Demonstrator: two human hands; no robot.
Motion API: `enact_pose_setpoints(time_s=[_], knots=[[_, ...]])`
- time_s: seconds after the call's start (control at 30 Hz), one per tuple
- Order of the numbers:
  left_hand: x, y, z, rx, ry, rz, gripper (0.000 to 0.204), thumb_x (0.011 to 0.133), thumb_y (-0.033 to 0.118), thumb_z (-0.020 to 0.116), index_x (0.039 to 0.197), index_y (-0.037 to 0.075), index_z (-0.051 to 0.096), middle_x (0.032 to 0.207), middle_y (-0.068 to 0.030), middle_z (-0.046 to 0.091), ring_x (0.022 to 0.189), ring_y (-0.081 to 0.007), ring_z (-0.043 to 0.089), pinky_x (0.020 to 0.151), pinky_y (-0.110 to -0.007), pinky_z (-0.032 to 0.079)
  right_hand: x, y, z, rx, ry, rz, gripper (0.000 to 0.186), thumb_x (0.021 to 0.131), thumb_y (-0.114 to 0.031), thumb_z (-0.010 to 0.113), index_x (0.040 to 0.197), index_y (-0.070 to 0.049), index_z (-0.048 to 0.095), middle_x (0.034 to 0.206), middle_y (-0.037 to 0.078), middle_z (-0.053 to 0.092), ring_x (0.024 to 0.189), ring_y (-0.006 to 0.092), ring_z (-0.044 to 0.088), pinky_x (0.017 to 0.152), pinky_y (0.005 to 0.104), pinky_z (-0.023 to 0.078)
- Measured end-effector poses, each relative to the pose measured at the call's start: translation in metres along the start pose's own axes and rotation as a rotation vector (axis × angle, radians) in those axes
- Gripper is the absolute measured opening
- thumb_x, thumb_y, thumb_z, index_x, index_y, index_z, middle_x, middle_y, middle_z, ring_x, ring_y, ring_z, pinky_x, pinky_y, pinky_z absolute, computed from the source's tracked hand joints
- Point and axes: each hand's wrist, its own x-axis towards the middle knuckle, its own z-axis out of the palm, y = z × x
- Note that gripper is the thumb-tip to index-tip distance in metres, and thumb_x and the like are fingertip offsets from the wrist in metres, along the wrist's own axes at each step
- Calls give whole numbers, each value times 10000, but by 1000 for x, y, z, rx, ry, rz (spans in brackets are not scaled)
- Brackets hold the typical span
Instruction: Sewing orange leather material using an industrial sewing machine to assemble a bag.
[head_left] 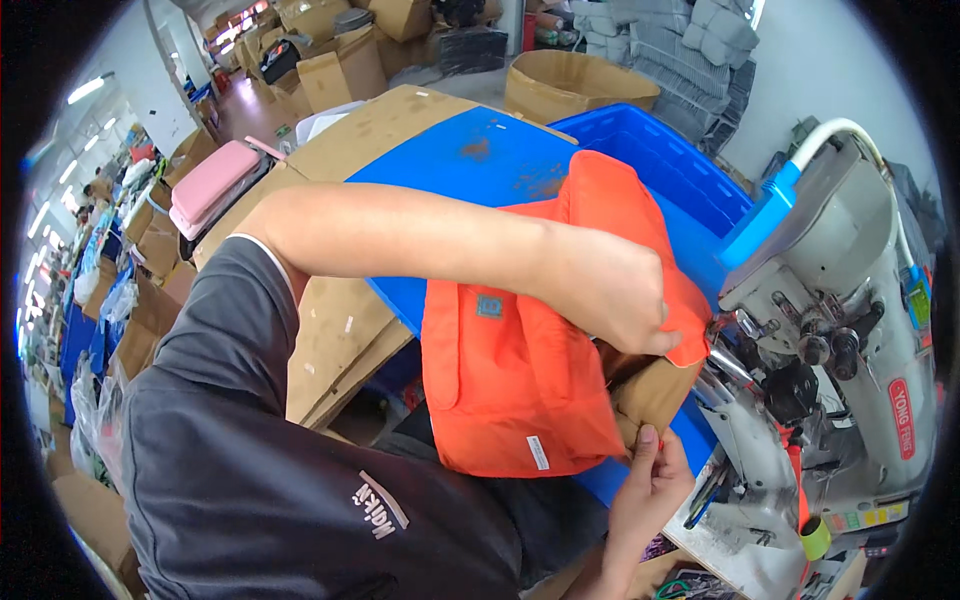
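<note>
An orange fabric bag [500, 400] with a small grey patch and a white label lies over the blue tabletop's near edge and my lap. Its opening faces right and shows a tan inner piece [658, 397]. My left arm reaches across the bag from the left, and my left hand [615, 295] is closed on the orange fabric by the opening; its fingertips are partly hidden. Below it, my right hand [652, 480] pinches the lower edge of the opening, where the tan piece meets the orange cloth, between thumb and fingers.
Close on the right stands a grey sewing machine [835, 290] with a blue-and-white hose. Behind the blue tabletop [440, 150] is a blue plastic crate [660, 150], then a large cardboard box [575, 80]. Flat cardboard [335, 330] and pink cases [215, 180] lie to the left.
</note>
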Motion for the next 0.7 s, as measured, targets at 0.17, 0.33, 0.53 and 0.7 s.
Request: enact_pose_setpoints(time_s=[0.17, 0.33, 0.53, 0.7], knots=[[3, 8, -3, -22, -3, -77, 379, 786, 183, 583, 1128, 23, 623, 593, -13, 572, 522, -185, 626, 451, -314, 455, 8, -7, 1, 72, 18, 3, 198, 972, -97, 565, 1008, 80, 648, 727, 53, 669, 652, 56, 573, 595, 222, 476], [9, 25, -2, -108, 2, -162, 448, 781, 169, 584, 1152, -81, 604, 618, -41, 617, 539, -199, 639, 456, -326, 462, 15, -5, 2, 63, -3, 0, 219, 986, -112, 543, 1021, 78, 644, 749, 55, 671, 670, 63, 587, 611, 219, 487], [24, 48, -6, -228, -66, -289, 496, 787, 183, 577, 1177, -123, 598, 584, -54, 601, 506, -196, 613, 431, -330, 442, 22, -7, 0, 44, -52, 35, 248, 1009, -139, 503, 1079, 63, 628, 905, 66, 678, 778, 86, 629, 680, 228, 528], [36, 64, -1, -246, -3, -403, 534, 769, 206, 589, 1166, -151, 592, 583, -45, 596, 499, -184, 605, 420, -316, 425, 29, -9, 1, 67, -32, 27, 274, 1012, -161, 505, 1091, 71, 629, 900, 62, 686, 791, 92, 642, 687, 238, 532]])
